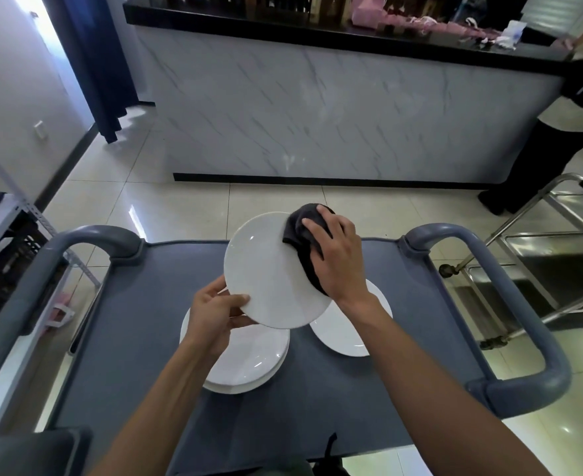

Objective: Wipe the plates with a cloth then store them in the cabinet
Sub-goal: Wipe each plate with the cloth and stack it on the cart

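Observation:
A white plate (269,269) is held tilted above a grey cart. My left hand (216,312) pinches its lower left rim, thumb on top. My right hand (334,254) grips a dark grey cloth (305,231) and presses it against the plate's upper right edge. Under my left hand, a stack of white plates (248,359) rests on the cart. A single white plate (343,333) lies to the right of the stack, partly hidden by my right forearm.
The grey cart (369,400) has raised handles left (87,242) and right (510,304). A marble-fronted counter (317,108) stands ahead across the tiled floor. A metal trolley (551,255) is at the right, a person (558,132) beside the counter, and shelving (1,235) at the left.

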{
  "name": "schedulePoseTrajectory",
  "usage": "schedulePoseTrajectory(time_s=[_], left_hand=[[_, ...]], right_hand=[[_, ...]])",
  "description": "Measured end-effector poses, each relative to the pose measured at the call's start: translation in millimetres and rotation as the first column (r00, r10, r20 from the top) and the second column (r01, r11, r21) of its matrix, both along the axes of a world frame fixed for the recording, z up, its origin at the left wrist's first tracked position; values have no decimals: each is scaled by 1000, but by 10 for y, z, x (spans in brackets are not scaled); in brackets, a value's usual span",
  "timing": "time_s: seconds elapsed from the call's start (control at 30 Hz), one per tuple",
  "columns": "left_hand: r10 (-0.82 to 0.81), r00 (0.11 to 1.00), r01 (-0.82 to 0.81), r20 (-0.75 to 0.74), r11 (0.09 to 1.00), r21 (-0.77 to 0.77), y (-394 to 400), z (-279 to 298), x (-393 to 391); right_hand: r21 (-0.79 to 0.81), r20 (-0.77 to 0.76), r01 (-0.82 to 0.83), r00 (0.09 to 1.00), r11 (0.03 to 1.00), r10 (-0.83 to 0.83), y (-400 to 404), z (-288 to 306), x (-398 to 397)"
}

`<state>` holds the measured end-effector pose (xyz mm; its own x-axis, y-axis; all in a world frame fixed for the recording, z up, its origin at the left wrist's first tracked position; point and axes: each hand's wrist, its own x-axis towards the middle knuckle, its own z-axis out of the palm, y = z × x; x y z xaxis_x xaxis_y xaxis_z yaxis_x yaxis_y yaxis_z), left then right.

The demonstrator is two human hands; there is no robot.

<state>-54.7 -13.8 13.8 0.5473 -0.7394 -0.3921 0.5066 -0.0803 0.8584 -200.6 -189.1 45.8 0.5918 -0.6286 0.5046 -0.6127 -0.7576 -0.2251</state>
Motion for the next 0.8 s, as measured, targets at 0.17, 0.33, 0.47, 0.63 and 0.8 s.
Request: schedulePoseTrajectory(time_s=[0.17,0.33,0.47,0.63,0.8], left_hand=[[101,995,-101,-18,995,-17,-48,-4,79],[138,990,-139,-18,989,-49,-122,37,113],[155,987,-157,-30,985,-68,-158,69,120],[163,987,-163,-9,985,-58,-164,109,151],[159,987,-161,-25,985,-64,-97,133,246]], right_hand=[[90,33,1,999,996,-4,144,-260,-123],[142,100,-55,994,988,41,466,-409,-70],[179,179,-100,982,979,68,755,-459,41],[136,218,-196,962,971,164,989,-503,66],[43,174,-233,959,971,223,955,-543,-84]])
